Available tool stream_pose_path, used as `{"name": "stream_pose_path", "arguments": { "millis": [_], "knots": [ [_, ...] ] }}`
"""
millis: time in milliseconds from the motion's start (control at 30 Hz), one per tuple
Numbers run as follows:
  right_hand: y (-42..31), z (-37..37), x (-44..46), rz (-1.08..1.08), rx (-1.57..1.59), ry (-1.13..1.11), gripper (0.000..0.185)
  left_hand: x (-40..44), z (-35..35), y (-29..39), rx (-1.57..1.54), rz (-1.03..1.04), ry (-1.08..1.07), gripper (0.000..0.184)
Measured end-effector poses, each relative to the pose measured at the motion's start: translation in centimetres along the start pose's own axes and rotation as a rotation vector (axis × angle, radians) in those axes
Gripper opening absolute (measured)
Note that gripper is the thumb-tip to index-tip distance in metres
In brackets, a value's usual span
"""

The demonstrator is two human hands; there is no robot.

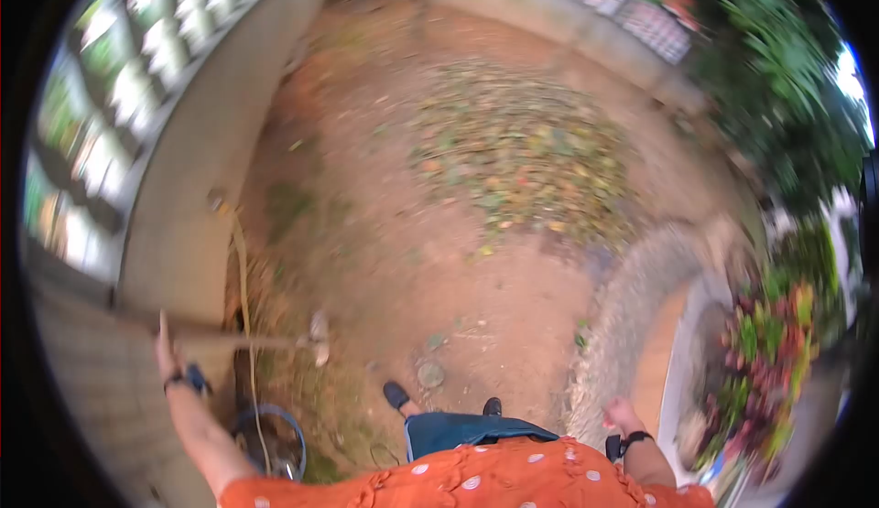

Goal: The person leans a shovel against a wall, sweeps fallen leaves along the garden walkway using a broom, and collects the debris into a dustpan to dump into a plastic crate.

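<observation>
My left hand [168, 354] reaches out to the far left, with a dark band at its wrist. Its visible finger is stretched upward, beside the slatted panel [82, 343] and a long brownish bar [220, 332]; whether it touches either is unclear. The bar runs right to a pale block-like end [319, 339]. My right hand [621, 414] is low on the right, near the edge of a curved rough kerb [600, 371]. Its fingers look curled, with a dark watch at the wrist and no object visible in it.
A broad heap of dry leaves [531, 160] lies on the reddish soil. A yellow hose [243, 270] drops along the left wall [188, 169] towards a blue-rimmed round container [298, 435]. Red and green plants [778, 362] grow at the right. A low wall [540, 5] stands behind.
</observation>
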State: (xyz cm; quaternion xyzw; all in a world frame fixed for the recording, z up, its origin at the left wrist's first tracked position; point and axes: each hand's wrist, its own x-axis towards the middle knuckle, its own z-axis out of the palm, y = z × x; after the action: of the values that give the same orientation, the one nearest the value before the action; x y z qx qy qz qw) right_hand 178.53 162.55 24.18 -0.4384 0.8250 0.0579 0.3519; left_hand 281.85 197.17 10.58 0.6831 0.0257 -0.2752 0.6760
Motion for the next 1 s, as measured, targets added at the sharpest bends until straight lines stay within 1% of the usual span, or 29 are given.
{"name": "stream_pose_path", "arguments": {
  "millis": [33,67,100,133,167,200,233,267,300,333,367,400,433,500,533,567,600,633,667,733,767,800,833,867,900,933,967,1000],
  "knots": [
    [1.7,0.1,-0.5,0.033,0.076,0.042,0.010,-1.0,0.7,-1.9,0.019,-0.038,0.099,0.090],
    [3.5,0.2,0.3,0.015,0.056,0.022,0.010,-2.1,1.4,-3.8,-0.216,-0.169,-0.169,0.090],
    [4.9,0.3,0.6,-0.009,0.027,0.001,0.010,-3.8,2.1,-5.9,0.051,-0.163,0.024,0.088],
    [6.6,0.5,1.2,0.011,0.072,0.024,0.010,-3.2,2.5,-10.8,0.030,-0.167,0.131,0.063],
    [9.2,1.0,2.4,0.020,-0.008,-0.013,0.012,-6.6,5.5,-13.0,0.040,-0.266,0.319,0.043],
    [11.5,1.2,2.7,0.032,-0.089,-0.059,0.015,-7.7,7.1,-16.3,0.327,-0.294,0.372,0.039],
    [13.1,0.9,2.7,0.050,-0.053,-0.048,0.015,-10.0,10.8,-18.9,1.073,-0.208,0.094,0.039],
    [14.5,1.1,2.7,0.020,-0.153,-0.115,0.015,-12.2,13.8,-21.6,1.817,0.037,-0.057,0.045],
    [16.3,2.0,2.7,-0.008,-0.240,-0.181,0.017,-15.1,16.7,-24.3,1.833,0.131,-0.299,0.044],
    [18.1,2.8,2.8,0.018,-0.174,-0.164,0.017,-17.9,20.2,-26.3,1.600,0.044,-0.480,0.044],
    [19.9,3.4,3.3,-0.101,-0.296,-0.142,0.019,-21.4,24.4,-28.1,1.276,-0.165,-0.581,0.044],
    [21.6,3.7,4.1,-0.214,-0.419,-0.118,0.023,-24.5,28.7,-29.2,1.164,-0.261,-0.705,0.043],
    [23.3,4.1,4.8,-0.319,-0.544,-0.089,0.028,-27.4,33.0,-30.1,1.145,-0.284,-0.841,0.043],
    [27.1,5.5,7.1,-0.445,-0.600,0.122,0.029,-32.3,41.8,-30.4,1.200,-0.242,-1.090,0.042],
    [34.0,10.6,12.5,-0.192,0.209,-0.102,0.026,-35.5,46.9,-29.9,1.234,-0.225,-1.191,0.042],
    [40.9,15.2,17.7,0.119,1.028,-0.100,0.023,-37.5,51.4,-29.8,1.277,-0.185,-1.262,0.041],
    [38.6,11.1,16.1,0.061,0.661,-0.086,0.022,-39.5,55.6,-29.7,1.320,-0.147,-1.312,0.041],
    [36.0,7.1,14.4,0.013,0.222,-0.058,0.021,-40.8,59.8,-29.6,1.351,-0.109,-1.343,0.041],
    [31.4,1.4,11.0,-0.018,-0.149,-0.017,0.019,-41.9,63.7,-29.6,1.383,-0.060,-1.363,0.040],
    [37.4,2.8,16.0,-0.172,-0.265,0.154,0.016,-44.2,70.9,-29.2,1.425,0.012,-1.394,0.040],
    [39.0,3.5,16.2,-0.133,-0.226,0.155,0.016,-45.2,74.2,-29.3,1.443,0.044,-1.411,0.039],
    [40.4,3.4,16.2,-0.075,-0.217,0.238,0.017,-46.3,77.3,-29.2,1.471,0.071,-1.430,0.039],
    [41.8,3.4,15.7,-0.017,-0.218,0.322,0.021,-47.7,79.9,-29.5,1.498,0.089,-1.451,0.039],
    [43.5,3.8,14.6,0.019,-0.197,0.325,0.021,-48.9,82.4,-29.8,1.516,0.105,-1.473,0.038],
    [44.9,4.2,13.6,0.068,-0.117,0.280,0.021,-50.2,85.0,-30.3,1.544,0.122,-1.498,0.038],
    [44.8,3.5,12.3,0.113,-0.034,0.239,0.022,-51.2,87.2,-30.8,1.573,0.136,-1.526,0.038],
    [44.8,3.5,10.0,0.303,0.130,0.166,0.024,-52.3,89.4,-31.7,1.603,0.148,-1.561,0.038],
    [43.2,1.3,6.3,0.489,0.297,0.090,0.026,-53.2,91.5,-32.6,1.636,0.159,-1.605,0.037]
  ]
}}
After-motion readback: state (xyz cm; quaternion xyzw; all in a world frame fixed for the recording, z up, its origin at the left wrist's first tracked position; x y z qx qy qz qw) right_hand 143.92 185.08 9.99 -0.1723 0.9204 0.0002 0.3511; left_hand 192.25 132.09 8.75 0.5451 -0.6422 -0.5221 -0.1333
